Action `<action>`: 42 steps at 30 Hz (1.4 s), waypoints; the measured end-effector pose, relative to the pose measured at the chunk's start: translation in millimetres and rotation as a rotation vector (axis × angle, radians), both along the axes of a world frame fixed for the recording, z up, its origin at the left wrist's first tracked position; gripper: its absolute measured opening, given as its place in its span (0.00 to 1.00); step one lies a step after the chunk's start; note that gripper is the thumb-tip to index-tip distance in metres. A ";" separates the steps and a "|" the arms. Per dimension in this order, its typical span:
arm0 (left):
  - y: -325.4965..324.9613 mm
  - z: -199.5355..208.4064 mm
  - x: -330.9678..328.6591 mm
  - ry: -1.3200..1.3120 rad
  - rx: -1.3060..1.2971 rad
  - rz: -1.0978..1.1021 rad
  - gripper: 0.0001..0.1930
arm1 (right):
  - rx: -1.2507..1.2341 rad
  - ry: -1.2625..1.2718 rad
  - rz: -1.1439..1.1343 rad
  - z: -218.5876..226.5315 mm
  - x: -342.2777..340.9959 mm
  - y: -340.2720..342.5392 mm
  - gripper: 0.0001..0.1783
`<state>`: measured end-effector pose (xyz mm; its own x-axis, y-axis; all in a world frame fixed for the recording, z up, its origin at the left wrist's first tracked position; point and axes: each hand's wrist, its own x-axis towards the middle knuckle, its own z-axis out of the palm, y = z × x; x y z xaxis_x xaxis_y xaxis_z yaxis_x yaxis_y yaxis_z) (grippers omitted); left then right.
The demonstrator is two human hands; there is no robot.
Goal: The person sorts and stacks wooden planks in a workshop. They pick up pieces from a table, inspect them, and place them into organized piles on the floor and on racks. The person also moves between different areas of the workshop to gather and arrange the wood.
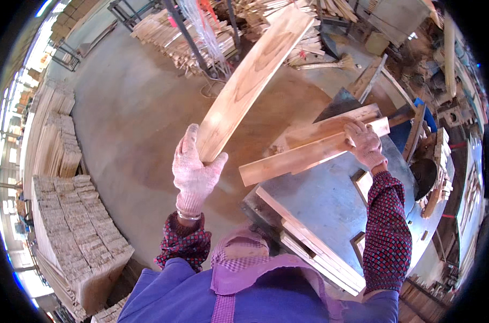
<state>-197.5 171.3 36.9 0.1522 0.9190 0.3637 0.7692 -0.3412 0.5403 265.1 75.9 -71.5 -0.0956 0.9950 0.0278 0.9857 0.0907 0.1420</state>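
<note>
My left hand (195, 175), in a pale knit work glove, grips the lower end of a flat wooden board (258, 78) with wavy grain. That board slants up and away to the right, above the floor. My right hand (367, 144), gloved as well, is closed over the right end of a second, narrower wooden board (303, 157). A further board (330, 128) lies just beyond it, partly hidden. Both are at the far edge of a grey metal table (325, 199). My right fingertips show only in part.
Wooden strips (314, 245) lie along the table's near left edge. A dark round blade (424, 177) stands at its right. Stacked lumber (78, 215) lines the left side. Past the floor (142, 107), a wood pile (172, 37) sits behind dark metal posts, with a broom (330, 63) nearby.
</note>
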 end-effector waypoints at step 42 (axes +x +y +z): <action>-179.9 17.9 187.3 0.176 -0.421 -1.084 0.45 | 0.702 2.152 -0.837 82.2 -159.8 -258.4 0.21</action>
<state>-10.2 -8.6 54.9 0.9462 0.3208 -0.0417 0.2616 -0.6829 0.6821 105.4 -182.5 10.8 0.7493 0.5973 -0.2859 -0.4689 0.1735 -0.8661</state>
